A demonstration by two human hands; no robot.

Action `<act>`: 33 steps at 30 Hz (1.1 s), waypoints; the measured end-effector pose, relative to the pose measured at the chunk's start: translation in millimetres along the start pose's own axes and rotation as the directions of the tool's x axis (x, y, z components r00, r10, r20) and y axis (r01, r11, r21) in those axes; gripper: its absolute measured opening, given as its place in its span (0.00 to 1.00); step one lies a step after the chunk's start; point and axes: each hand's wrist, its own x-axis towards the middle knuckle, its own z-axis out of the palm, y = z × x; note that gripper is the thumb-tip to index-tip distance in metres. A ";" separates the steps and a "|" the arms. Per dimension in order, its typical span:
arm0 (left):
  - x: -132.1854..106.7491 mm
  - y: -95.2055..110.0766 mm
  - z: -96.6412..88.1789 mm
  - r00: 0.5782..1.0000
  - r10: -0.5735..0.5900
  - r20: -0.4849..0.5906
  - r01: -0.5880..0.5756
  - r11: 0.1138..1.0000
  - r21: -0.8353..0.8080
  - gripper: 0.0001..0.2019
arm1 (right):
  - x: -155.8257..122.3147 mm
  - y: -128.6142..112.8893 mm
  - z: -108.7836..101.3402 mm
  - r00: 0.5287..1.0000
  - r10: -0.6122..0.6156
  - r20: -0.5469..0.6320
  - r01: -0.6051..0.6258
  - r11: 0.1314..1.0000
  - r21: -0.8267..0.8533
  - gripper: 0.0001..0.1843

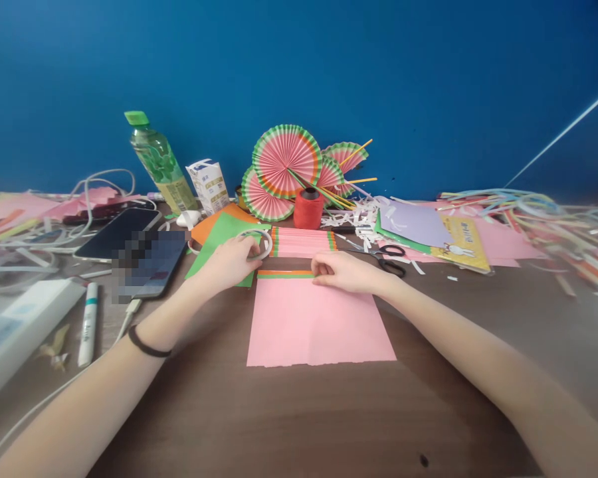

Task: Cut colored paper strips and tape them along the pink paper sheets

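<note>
Our left hand (229, 264) is closed round the tape ring (265, 243). Right hand (347, 272), fingers bent, presses the pink sheet (319, 328) at its top edge, mid tabletop (279, 418); can't tell if it grips anything. Risk, imo: sheet's loose, so a tug on the tape could skew or crease it.

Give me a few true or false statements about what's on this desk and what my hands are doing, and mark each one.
1. The left hand holds a white tape ring. True.
2. The right hand holds the scissors. False: its fingertips are on the top edge of the pink sheet, and the scissors lie apart, just beyond it.
3. The red thread spool stands upright in front of the paper fans. True.
4. The marker lies to the right of the pink sheet. False: it lies to the left, near the phone.
</note>
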 end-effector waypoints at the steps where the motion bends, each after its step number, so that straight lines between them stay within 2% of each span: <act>1: 0.4 -0.2 -0.2 1.000 0.007 -0.006 -0.007 1.000 -0.023 0.05 | 0.1 1.1 0.5 1.000 0.002 0.002 -0.002 1.000 0.003 0.05; 6: -0.9 6.2 -3.8 0.998 0.057 -0.026 -0.058 0.998 -0.032 0.04 | 0.3 2.6 -0.6 1.000 0.013 0.015 -0.013 1.000 0.015 0.06; 11: -3.6 11.4 -4.6 0.994 0.063 0.085 -0.061 0.998 -0.023 0.05 | -0.6 0.3 -4.5 1.000 0.013 0.017 -0.014 1.000 0.022 0.05; 16: -3.1 9.8 -5.9 0.987 0.064 0.150 -0.062 0.998 -0.014 0.04 | -1.5 -0.9 -6.9 0.999 0.024 0.023 -0.025 0.999 0.031 0.05; 21: -3.2 9.4 -11.5 0.982 0.027 0.187 -0.026 1.000 -0.010 0.03 | -1.2 0.4 -6.2 1.000 0.020 0.019 -0.021 0.999 0.038 0.05; 24: -3.9 12.1 -11.7 0.986 0.046 0.161 -0.041 0.999 -0.029 0.02 | -1.1 2.0 -6.0 1.000 0.014 0.017 -0.014 1.000 0.025 0.05; 28: -4.4 23.2 -5.8 0.988 0.147 0.039 -0.144 0.987 -0.069 0.05 | -1.0 1.0 -5.7 1.000 -0.026 0.005 0.026 0.999 -0.019 0.05; 31: -7.2 35.7 1.6 0.952 0.304 0.020 -0.299 0.944 -0.138 0.07 | -0.4 -1.0 -3.4 0.998 -0.064 -0.016 0.063 0.998 -0.031 0.03; 33: -11.2 43.5 7.3 0.930 0.367 0.030 -0.359 0.921 -0.153 0.09 | -0.1 -1.4 -1.2 0.996 -0.083 -0.032 0.081 0.996 -0.035 0.03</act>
